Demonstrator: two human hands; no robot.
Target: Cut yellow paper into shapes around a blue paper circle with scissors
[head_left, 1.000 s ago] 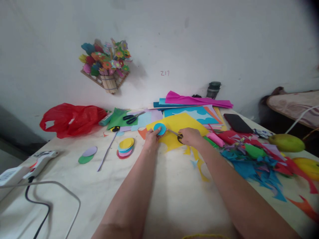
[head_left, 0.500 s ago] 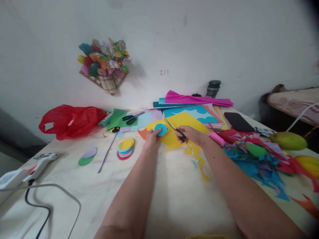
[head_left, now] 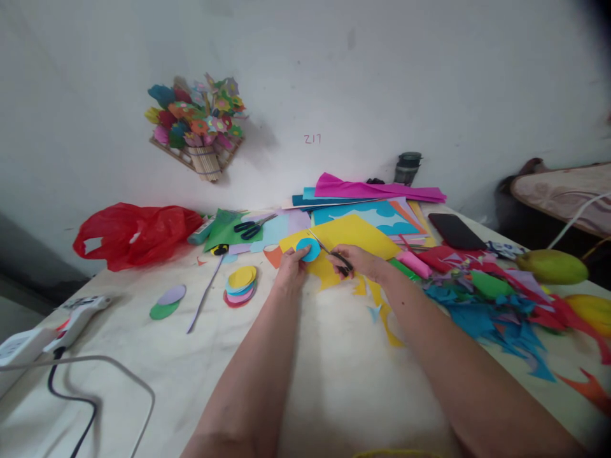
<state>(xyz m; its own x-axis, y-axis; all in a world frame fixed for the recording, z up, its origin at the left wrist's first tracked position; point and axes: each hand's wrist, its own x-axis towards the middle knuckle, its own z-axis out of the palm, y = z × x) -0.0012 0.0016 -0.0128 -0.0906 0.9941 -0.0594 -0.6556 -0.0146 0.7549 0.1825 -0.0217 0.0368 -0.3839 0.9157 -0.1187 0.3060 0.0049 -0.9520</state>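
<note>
A blue paper circle (head_left: 311,250) is pinched between the thumb and fingers of my left hand (head_left: 290,266). Behind it lies a large yellow paper sheet (head_left: 356,232) with a ragged front edge; whether my left fingers grip this sheet too, I cannot tell. My right hand (head_left: 358,259) is closed round the dark handles of a pair of scissors (head_left: 342,260). Their blades point up and left, close to the circle's right edge. Yellow offcuts (head_left: 382,312) and a small light-blue scrap (head_left: 375,312) lie below the right hand.
To the left are a stack of paper circles (head_left: 241,286), two more circles (head_left: 170,295), a red plastic bag (head_left: 138,234) and a power strip (head_left: 79,321). Second scissors (head_left: 252,227) rest on green paper. Rightward lie a phone (head_left: 456,231), paper scraps (head_left: 496,312) and a green fruit (head_left: 552,266).
My right hand has shifted slightly left with the scissors, bringing the blades nearer the blue circle. A bit of green now shows beside the right wrist. My left hand keeps its pinch.
</note>
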